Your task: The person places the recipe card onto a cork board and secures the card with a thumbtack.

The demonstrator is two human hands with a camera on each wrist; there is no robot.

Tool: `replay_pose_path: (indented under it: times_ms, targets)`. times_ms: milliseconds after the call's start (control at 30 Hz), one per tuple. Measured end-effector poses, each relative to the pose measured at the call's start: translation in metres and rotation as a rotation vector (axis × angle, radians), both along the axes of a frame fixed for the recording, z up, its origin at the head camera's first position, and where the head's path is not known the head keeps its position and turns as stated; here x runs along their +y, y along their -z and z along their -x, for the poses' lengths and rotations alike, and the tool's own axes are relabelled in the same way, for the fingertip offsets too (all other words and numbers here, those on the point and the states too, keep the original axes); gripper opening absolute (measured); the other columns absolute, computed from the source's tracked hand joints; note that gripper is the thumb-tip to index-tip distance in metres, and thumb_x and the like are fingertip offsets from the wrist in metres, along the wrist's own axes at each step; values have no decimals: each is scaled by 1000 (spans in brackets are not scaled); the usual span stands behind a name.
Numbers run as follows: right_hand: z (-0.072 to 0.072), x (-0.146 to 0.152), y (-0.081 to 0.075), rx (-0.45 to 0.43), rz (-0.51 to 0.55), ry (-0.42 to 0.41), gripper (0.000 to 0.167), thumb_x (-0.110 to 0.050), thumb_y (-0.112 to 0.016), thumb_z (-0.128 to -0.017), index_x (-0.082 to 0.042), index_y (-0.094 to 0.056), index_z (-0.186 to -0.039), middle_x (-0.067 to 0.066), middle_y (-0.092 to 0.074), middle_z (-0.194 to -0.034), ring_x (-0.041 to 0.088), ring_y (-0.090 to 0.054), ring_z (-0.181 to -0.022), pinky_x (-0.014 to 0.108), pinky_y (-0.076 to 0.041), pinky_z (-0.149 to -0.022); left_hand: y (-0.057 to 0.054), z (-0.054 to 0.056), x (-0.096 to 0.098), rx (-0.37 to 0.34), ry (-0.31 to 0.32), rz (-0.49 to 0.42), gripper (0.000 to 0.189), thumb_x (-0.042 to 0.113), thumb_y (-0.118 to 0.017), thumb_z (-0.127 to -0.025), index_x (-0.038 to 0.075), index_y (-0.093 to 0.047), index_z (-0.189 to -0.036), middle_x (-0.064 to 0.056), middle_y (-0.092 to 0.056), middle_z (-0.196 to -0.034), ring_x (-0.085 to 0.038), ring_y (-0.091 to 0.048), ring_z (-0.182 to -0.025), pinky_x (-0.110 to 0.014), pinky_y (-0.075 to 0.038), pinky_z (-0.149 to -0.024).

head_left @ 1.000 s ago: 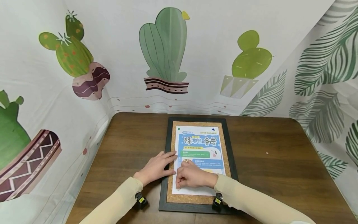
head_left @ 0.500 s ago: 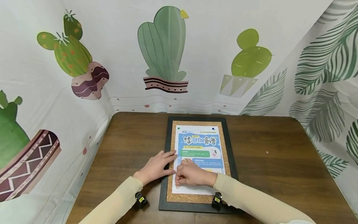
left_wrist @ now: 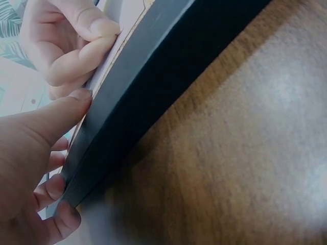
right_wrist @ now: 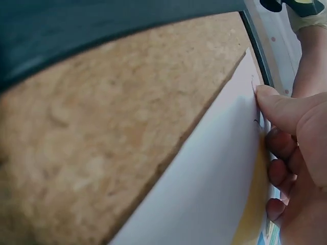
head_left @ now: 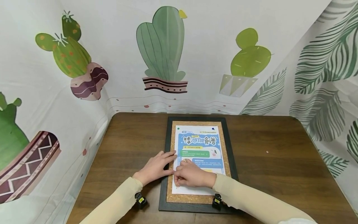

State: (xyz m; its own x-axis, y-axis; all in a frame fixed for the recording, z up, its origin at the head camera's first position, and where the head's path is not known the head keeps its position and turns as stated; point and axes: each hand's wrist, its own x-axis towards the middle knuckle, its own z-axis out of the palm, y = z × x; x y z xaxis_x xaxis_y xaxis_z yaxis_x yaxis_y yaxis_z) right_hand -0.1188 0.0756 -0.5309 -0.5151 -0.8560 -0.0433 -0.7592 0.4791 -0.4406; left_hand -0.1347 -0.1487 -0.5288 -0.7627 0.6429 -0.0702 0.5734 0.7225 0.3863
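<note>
A printed poster sheet lies on a framed cork board. My left hand rests on the board's left side, fingers extended over the black frame and thumb reaching the sheet's left edge. The right hand is close over the sheet's lower left corner, its thumb and index finger pinched together. Between those fingertips is a tiny thing, mostly hidden; a thin line by the thumb tip in the right wrist view looks like a push pin. The other right fingers are curled in.
A green push pin and a blue push pin sit at the sheet's top corners. The dark wooden table carries the board. Behind it hangs a cactus-print cloth. Each wrist wears a small black camera.
My right hand has shifted slightly left and up along the sheet's lower left corner, fingers still pinched. The left hand stays in place.
</note>
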Motion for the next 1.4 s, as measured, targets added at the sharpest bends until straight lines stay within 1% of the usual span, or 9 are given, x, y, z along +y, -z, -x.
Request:
replay_pose_path:
  times_ms: [167, 433, 633, 800, 900, 1000, 1200, 1333, 1400]
  targets:
    - [-4, 0, -4, 43, -6, -46, 16, -32, -71, -100, -30, -63, -86, -20, -60, -88, 5, -35, -80, 26, -27, -80, 0, -2, -1, -1, 2, -2, 63, 41, -75, -97, 14, -57, -151, -5, -47, -161, -17, -47, -100, -27, -42, -61]
    - [-5, 0, -6, 77, 1, -43, 15, -30, -69, -102, -29, -62, -89, -18, -59, -87, 6, -36, -79, 25, -27, -78, -1, -1, -2, -1, -4, -5, 63, 42, -74, -97, 15, -57, -151, -3, -46, -161, -17, -48, -101, -28, -43, -63]
    - [-3, 8, -4, 26, 57, -22, 12, -28, -73, -99, -28, -67, -89, -20, -54, -77, 3, -38, -76, 23, -33, -77, -1, -1, -1, -5, -3, -3, 65, 44, -75, -96, 14, -57, -151, -4, -46, -161, -16, -47, -100, -26, -41, -62]
    - [2, 28, -4, -80, 105, 71, 7, -23, -73, -98, -26, -72, -92, -23, -60, -81, -2, -47, -79, 27, -45, -86, -2, -1, -1, -10, -2, -12, 67, 46, -75, -96, 13, -57, -151, -5, -47, -161, -16, -46, -98, -26, -40, -62]
    - [7, 44, -7, -122, 140, 141, 5, -20, -73, -97, -24, -73, -94, -21, -63, -84, -1, -51, -79, 29, -46, -86, -3, -1, -1, -12, -6, -6, 68, 47, -75, -95, 14, -57, -152, -4, -47, -161, -15, -45, -98, -26, -39, -62]
    - [12, 63, -11, -166, 188, 197, 4, -17, -72, -98, -20, -75, -97, -17, -66, -86, 1, -53, -78, 28, -47, -79, -2, -1, -1, -8, -10, 0, 68, 47, -75, -95, 14, -57, -151, -4, -47, -161, -15, -45, -97, -26, -39, -62]
    - [19, 114, -24, -290, 235, 333, 5, -14, -69, -102, -13, -74, -103, -10, -68, -93, 4, -57, -80, 26, -51, -74, -2, -1, 1, -7, -5, 4, 69, 48, -74, -95, 14, -56, -152, -4, -46, -162, -16, -46, -99, -27, -40, -64]
    - [20, 150, -28, -291, 260, 426, 8, -13, -69, -102, -10, -73, -106, -3, -69, -94, 6, -57, -79, 26, -51, -71, -2, -2, 0, -16, -7, 5, 69, 48, -74, -95, 14, -55, -153, -5, -45, -162, -16, -46, -99, -28, -41, -66]
    - [21, 167, -30, -268, 267, 471, 8, -13, -69, -102, -9, -73, -107, -1, -70, -94, 6, -58, -79, 26, -51, -70, -1, -2, 0, -19, -10, 1, 69, 47, -74, -96, 13, -55, -153, -6, -45, -162, -17, -46, -99, -29, -41, -67]
